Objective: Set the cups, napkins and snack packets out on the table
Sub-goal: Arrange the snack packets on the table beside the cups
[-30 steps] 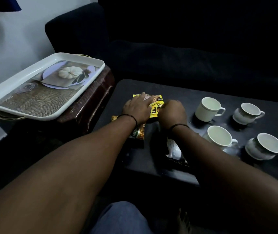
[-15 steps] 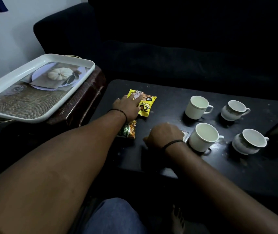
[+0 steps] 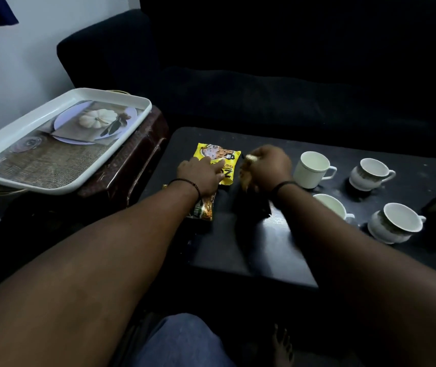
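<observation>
- Left hand [image 3: 202,176]: fingers straight, close together, pressing on the yellow snack packet [image 3: 218,162].
- Right hand [image 3: 266,166]: fingers curled, gripping a blurred packet [image 3: 244,178].
- Four cups [image 3: 313,169] stand on the table [image 3: 264,245].

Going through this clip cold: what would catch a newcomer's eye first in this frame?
Most likely the bright yellow snack packet on the dark table, with the left hand resting on it and the right hand beside it gripping something small and yellowish. Next, the four white cups clustered on the table's right side. Then the white tray with a pumpkin picture, on a brown stand at the left.
</observation>
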